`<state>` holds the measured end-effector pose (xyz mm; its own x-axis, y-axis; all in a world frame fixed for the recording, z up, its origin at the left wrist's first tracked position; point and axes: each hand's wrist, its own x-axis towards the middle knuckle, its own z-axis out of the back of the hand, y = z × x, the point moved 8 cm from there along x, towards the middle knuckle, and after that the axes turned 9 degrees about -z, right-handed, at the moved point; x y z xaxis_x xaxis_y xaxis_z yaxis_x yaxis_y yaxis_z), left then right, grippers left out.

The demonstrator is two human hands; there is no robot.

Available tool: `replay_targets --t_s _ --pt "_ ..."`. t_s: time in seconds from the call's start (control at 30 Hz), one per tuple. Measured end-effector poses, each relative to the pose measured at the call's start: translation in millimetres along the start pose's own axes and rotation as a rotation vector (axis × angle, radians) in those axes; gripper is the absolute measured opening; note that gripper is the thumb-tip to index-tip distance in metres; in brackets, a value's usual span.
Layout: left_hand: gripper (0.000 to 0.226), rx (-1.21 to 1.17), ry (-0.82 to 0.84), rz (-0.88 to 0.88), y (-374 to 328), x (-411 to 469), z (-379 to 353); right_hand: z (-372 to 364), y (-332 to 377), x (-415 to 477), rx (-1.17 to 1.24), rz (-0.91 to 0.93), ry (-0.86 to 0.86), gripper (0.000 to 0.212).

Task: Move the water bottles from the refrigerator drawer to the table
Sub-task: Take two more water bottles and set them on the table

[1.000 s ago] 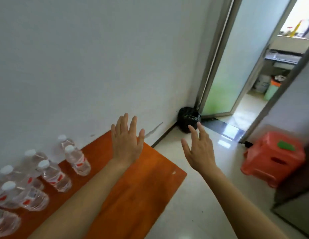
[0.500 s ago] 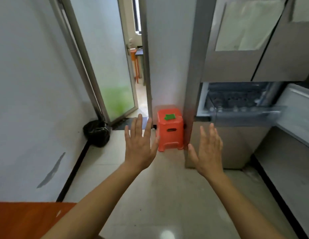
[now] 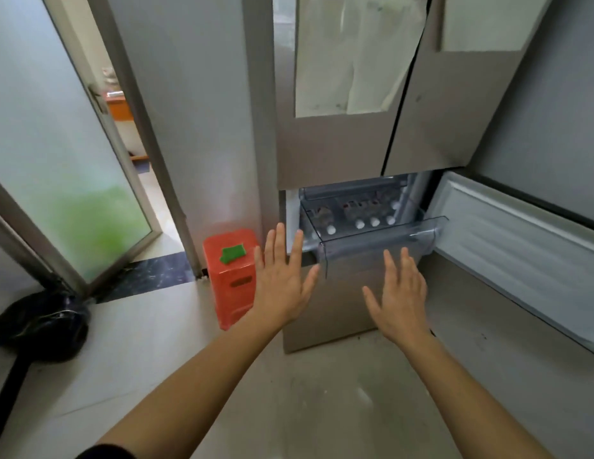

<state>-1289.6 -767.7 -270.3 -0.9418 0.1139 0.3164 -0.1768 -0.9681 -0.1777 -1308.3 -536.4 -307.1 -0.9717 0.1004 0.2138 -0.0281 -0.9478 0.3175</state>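
Left hand [image 3: 282, 279]: being held flat with fingers spread wide, nothing being gripped

Right hand [image 3: 400, 293]: being held equally splayed and empty, well short of any bottle

Water bottles [image 3: 358, 217]: being kept in the pulled-out refrigerator drawer [image 3: 382, 241], beyond and above both hands (white caps showing, exact count unclear)

Drawer risk: the clear front wall is being approached just past the fingertips; it is likely to be knocked if the reach is not being lifted over it

Grip risk: cold, possibly damp bottles are liable to be dropped if several are being grabbed at once

Stool [image 3: 231, 276]: standing just left of the left hand, a likely trip point while bottles are being carried away
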Motion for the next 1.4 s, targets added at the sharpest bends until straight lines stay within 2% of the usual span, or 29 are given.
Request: replay_targets --t_s 0.13,0.33,0.5,0.63,0.77,0.9,1.07,1.23,1.4 --pt "0.073 -0.097 0.051 -0.026 -17 73 -30 -3 -34 51 0.024 -0.126 0.0 0.083" --pt "0.075 -0.082 0.136 -0.06 -46 153 -84 -20 -79 127 0.007 -0.152 0.017 0.082" --pt "0.077 -0.074 0.214 0.019 -53 203 -133 -46 -106 204 0.01 -0.072 0.087 0.081" --pt "0.08 -0.079 0.325 0.198 -58 238 -172 -67 -126 268 -0.008 0.016 0.232 0.077" --pt "0.08 -0.031 0.408 0.315 -62 268 -199 -84 -138 324 -0.008 0.131 0.33 0.072" --pt "0.082 -0.034 0.485 0.426 -57 283 -221 -110 -140 364 -0.049 0.169 0.441 0.069" --pt "0.082 -0.023 0.592 0.455 -40 299 -245 -145 -122 388 -0.015 0.189 0.621 0.063" --pt "0.085 -0.108 0.743 0.44 -12 306 -279 -180 -113 405 0.072 0.039 0.802 0.061" --pt "0.084 -0.176 0.858 0.428 8 318 -308 -217 -107 420 0.066 -0.01 0.914 0.056"
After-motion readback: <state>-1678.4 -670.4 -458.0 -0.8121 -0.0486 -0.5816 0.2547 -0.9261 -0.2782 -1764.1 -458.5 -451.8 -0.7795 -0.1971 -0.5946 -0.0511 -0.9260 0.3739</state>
